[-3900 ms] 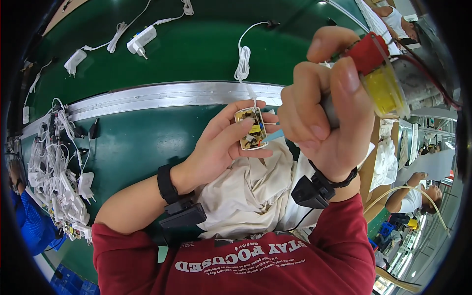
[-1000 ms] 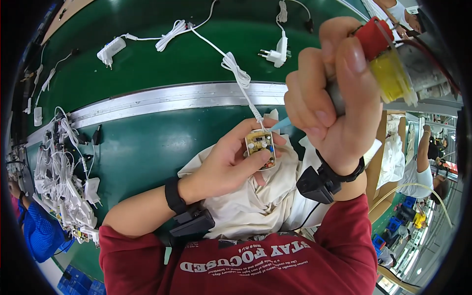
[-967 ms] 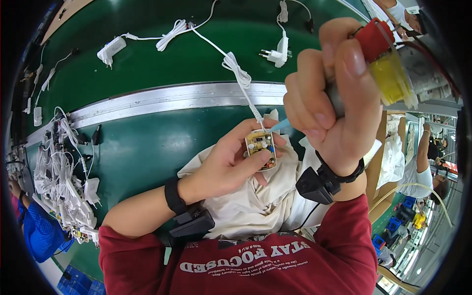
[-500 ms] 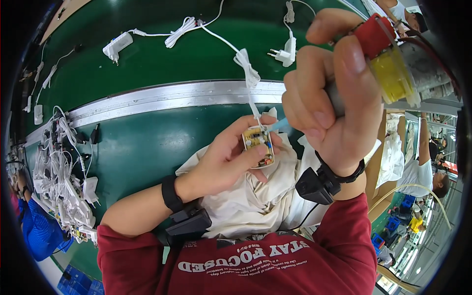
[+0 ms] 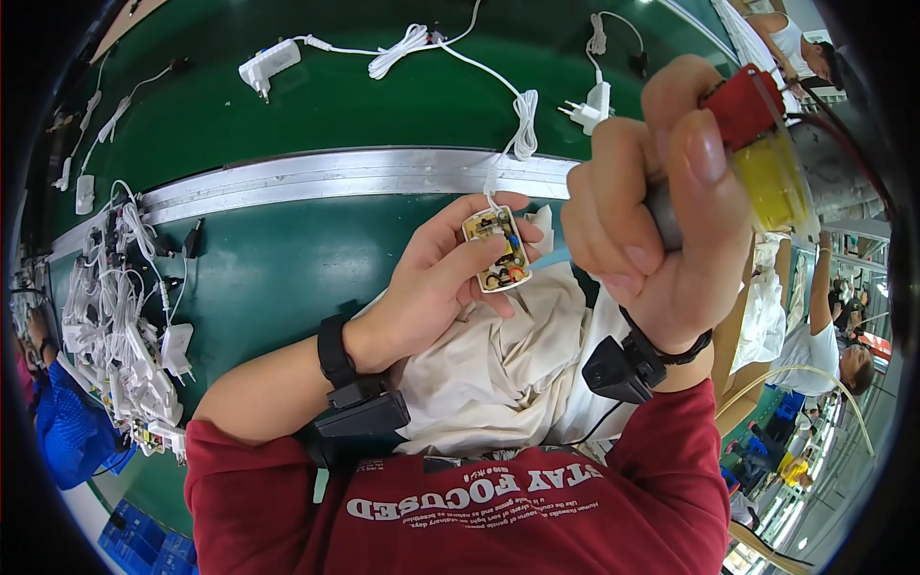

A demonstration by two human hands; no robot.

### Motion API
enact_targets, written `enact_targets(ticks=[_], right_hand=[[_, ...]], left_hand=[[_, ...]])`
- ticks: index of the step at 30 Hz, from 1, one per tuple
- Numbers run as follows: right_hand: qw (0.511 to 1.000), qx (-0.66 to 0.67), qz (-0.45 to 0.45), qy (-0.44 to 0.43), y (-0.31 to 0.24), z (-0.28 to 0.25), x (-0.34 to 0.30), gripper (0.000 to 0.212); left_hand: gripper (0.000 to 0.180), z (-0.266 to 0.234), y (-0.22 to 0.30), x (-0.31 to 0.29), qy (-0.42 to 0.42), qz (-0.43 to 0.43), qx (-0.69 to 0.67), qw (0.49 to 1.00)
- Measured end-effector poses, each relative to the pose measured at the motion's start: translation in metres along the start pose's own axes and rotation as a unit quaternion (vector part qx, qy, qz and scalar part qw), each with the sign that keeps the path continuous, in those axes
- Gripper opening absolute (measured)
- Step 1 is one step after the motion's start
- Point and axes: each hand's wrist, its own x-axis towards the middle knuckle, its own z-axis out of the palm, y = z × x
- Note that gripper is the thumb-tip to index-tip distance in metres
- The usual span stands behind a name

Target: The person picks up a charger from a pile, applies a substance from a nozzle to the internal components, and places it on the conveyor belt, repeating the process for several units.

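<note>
My left hand (image 5: 433,270) holds an opened white power adapter (image 5: 498,273), its thumb lying on the components of the exposed circuit board. A white cable runs from the adapter's far end to a tied coil (image 5: 524,125) beyond the metal rail. Raised at the right, my right hand (image 5: 661,192) is closed round a handheld tool (image 5: 764,187) with a red block, a yellow collar and a grey body. Its light-blue tip (image 5: 548,259) points at the board's right edge; whether they touch I cannot tell. Cream cloth (image 5: 513,364) lies beneath the hands.
Tangled white adapters and cables (image 5: 129,335) are heaped at the left. Past the metal rail (image 5: 335,174), more white adapters (image 5: 270,67) lie on the green surface. A cardboard box (image 5: 733,383) stands at the right. Other people (image 5: 800,335) are at the right and far left.
The adapter in my left hand has tilted and shifted slightly away from me. The tool's blue tip has gone from the board's cable end to lower along its right edge.
</note>
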Motion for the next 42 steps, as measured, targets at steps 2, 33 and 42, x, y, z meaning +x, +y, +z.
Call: enact_targets(ticks=[2,33,42], right_hand=[[1.000,0.000,-0.010,-0.008,0.003,-0.002,0.001,0.028],[0.998,0.021,-0.049,-0.037,0.006,-0.012,0.006,0.032],[0.995,0.057,-0.064,-0.046,0.003,-0.013,0.003,0.026]], left_hand=[[0.035,0.000,0.000,0.000,-0.002,-0.001,0.003,1.000],[0.042,0.008,0.001,0.002,-0.061,-0.038,-0.046,0.996],[0.039,0.010,0.020,0.027,-0.031,-0.017,0.116,0.993]])
